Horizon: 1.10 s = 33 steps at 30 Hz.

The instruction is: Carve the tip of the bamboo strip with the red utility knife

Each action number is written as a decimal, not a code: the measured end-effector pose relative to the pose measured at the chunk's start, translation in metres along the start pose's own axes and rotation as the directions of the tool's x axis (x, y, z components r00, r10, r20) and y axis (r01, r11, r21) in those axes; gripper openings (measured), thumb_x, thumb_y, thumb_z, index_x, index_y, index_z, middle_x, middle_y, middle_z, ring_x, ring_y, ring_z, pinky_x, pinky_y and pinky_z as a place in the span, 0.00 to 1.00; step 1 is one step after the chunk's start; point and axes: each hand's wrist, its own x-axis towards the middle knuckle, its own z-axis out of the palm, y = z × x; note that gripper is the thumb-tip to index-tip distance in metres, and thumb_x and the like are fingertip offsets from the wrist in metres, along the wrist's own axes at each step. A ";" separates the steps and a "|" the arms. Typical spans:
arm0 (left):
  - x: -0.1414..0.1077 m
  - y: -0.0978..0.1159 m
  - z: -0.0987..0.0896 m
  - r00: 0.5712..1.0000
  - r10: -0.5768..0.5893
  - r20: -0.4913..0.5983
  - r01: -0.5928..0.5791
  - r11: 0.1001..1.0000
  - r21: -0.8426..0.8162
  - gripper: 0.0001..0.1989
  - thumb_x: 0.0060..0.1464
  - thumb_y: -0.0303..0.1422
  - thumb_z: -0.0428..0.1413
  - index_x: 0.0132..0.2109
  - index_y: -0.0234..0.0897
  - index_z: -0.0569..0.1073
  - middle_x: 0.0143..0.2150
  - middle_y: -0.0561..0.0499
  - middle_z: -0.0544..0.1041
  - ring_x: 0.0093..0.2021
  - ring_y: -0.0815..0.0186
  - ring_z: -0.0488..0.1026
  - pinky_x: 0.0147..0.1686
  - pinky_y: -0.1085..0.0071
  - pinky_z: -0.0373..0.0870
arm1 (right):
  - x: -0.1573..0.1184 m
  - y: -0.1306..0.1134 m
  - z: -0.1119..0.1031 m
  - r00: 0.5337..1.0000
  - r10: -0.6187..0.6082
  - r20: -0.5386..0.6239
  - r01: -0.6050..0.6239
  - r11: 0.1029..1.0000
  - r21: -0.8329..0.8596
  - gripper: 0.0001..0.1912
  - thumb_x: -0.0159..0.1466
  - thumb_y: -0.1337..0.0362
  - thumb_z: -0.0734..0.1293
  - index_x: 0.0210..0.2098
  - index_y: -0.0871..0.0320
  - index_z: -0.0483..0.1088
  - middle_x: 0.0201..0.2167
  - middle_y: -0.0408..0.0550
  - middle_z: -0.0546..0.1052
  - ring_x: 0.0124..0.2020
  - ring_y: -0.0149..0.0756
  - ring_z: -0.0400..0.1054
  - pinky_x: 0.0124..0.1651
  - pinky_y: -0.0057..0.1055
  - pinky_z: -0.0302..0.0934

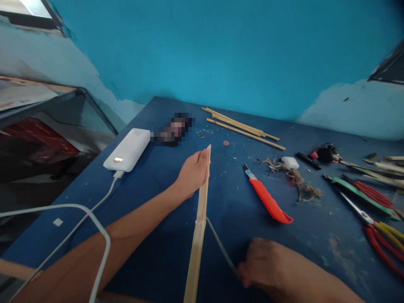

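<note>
A long, pale bamboo strip (198, 235) runs from the bottom edge up over the middle of the table. My left hand (194, 172) is closed around its upper end, leaving the tip showing above the fingers. From the strip's right side, a thin greenish strand (222, 246) slants down to my right hand (265, 263), whose curled fingers pinch its end. Slight motion blur covers that hand. Beyond it lies an orange-red utility knife (269, 200), its blade end pointing to the upper left.
Several thin bamboo sticks (246, 128) lie near the wall. A white power bank (129, 149) with a cable (101, 202) and a blurred-out dark object (175, 130) are at left. Twine (296, 181), a white case (289, 162), pliers (375, 231) and a green tool (360, 195) lie right.
</note>
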 end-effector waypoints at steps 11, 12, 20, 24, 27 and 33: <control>-0.035 -0.003 0.013 0.943 -0.065 0.328 0.045 0.997 0.068 0.21 0.58 0.49 0.41 0.29 0.37 0.64 0.15 0.59 0.61 0.12 0.74 0.57 0.13 0.78 0.55 | 0.001 0.018 0.002 0.936 0.167 -0.310 -0.187 0.982 -0.035 0.08 0.66 0.68 0.59 0.36 0.55 0.70 0.29 0.43 0.74 0.33 0.34 0.66 0.39 0.32 0.57; -0.039 -0.004 0.016 0.934 -0.067 0.351 0.043 0.996 0.077 0.22 0.58 0.49 0.41 0.29 0.37 0.65 0.15 0.58 0.62 0.13 0.73 0.58 0.13 0.78 0.55 | 0.000 0.024 0.001 0.907 0.190 -0.375 -0.210 0.978 -0.013 0.07 0.66 0.66 0.60 0.39 0.53 0.69 0.32 0.44 0.74 0.35 0.35 0.66 0.41 0.33 0.58; -0.057 -0.006 0.022 0.903 -0.078 0.422 0.051 0.996 0.075 0.24 0.57 0.52 0.41 0.29 0.37 0.64 0.18 0.58 0.63 0.16 0.73 0.62 0.16 0.79 0.59 | -0.009 0.063 -0.005 0.547 0.342 -0.764 -0.438 0.895 0.087 0.10 0.62 0.61 0.65 0.44 0.51 0.68 0.45 0.49 0.70 0.47 0.43 0.64 0.49 0.42 0.57; -0.055 -0.010 0.023 0.901 -0.092 0.424 0.082 0.996 0.042 0.24 0.57 0.53 0.40 0.30 0.37 0.63 0.18 0.58 0.62 0.14 0.73 0.62 0.14 0.77 0.60 | -0.003 0.052 -0.006 0.637 0.281 -0.717 -0.418 0.909 -0.016 0.09 0.62 0.62 0.64 0.43 0.51 0.68 0.44 0.48 0.72 0.48 0.43 0.64 0.49 0.43 0.55; -0.054 -0.011 0.025 0.903 -0.096 0.420 0.095 0.995 0.023 0.23 0.57 0.52 0.40 0.30 0.37 0.63 0.18 0.58 0.63 0.15 0.72 0.63 0.14 0.77 0.61 | 0.004 0.033 -0.005 0.732 0.302 -0.610 -0.431 0.899 -0.072 0.08 0.63 0.64 0.63 0.43 0.50 0.68 0.41 0.45 0.75 0.47 0.42 0.64 0.49 0.43 0.52; -0.051 -0.009 0.025 0.902 -0.134 0.411 0.145 0.989 0.004 0.19 0.59 0.48 0.39 0.31 0.38 0.61 0.18 0.58 0.64 0.14 0.73 0.63 0.14 0.77 0.60 | 0.018 -0.012 0.000 0.870 0.337 -0.360 -0.389 0.918 -0.079 0.08 0.64 0.61 0.62 0.41 0.54 0.71 0.39 0.46 0.76 0.43 0.42 0.67 0.53 0.45 0.49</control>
